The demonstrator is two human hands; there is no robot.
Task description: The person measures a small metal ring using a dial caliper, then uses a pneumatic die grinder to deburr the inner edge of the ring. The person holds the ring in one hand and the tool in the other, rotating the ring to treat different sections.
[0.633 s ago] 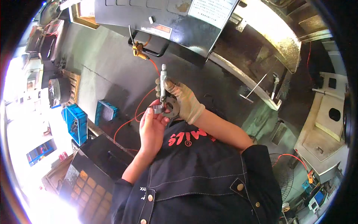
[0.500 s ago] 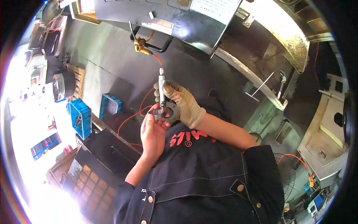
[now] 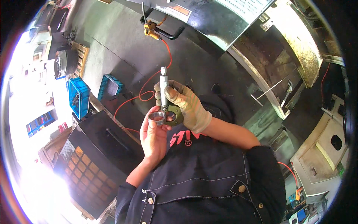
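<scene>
In front of my chest, my right hand (image 3: 191, 108), in a pale, soiled work glove, is closed around a micrometer (image 3: 164, 89). Its silver barrel points away from me, and its greenish, rounded frame lies near the glove's palm. My bare left hand (image 3: 152, 140) pinches a small metal ring (image 3: 158, 122) between thumb and fingers. The ring sits beside the micrometer frame, where its wall meets the measuring gap. Whether both measuring faces touch it, I cannot tell. Some left fingertips are hidden behind the ring and frame.
A yellow air gun (image 3: 151, 30) hangs at a machine's black handle, with a red hose (image 3: 121, 105) looping down from it. Blue crates (image 3: 79, 98) stand at left beside a dark cabinet (image 3: 95, 149). A metal-edged machine bed (image 3: 257, 80) lies at right.
The view has shifted, so the machine and air gun sit higher and farther right. The ring's opening shows more fully, and the micrometer has tilted slightly. Both hands keep their holds.
</scene>
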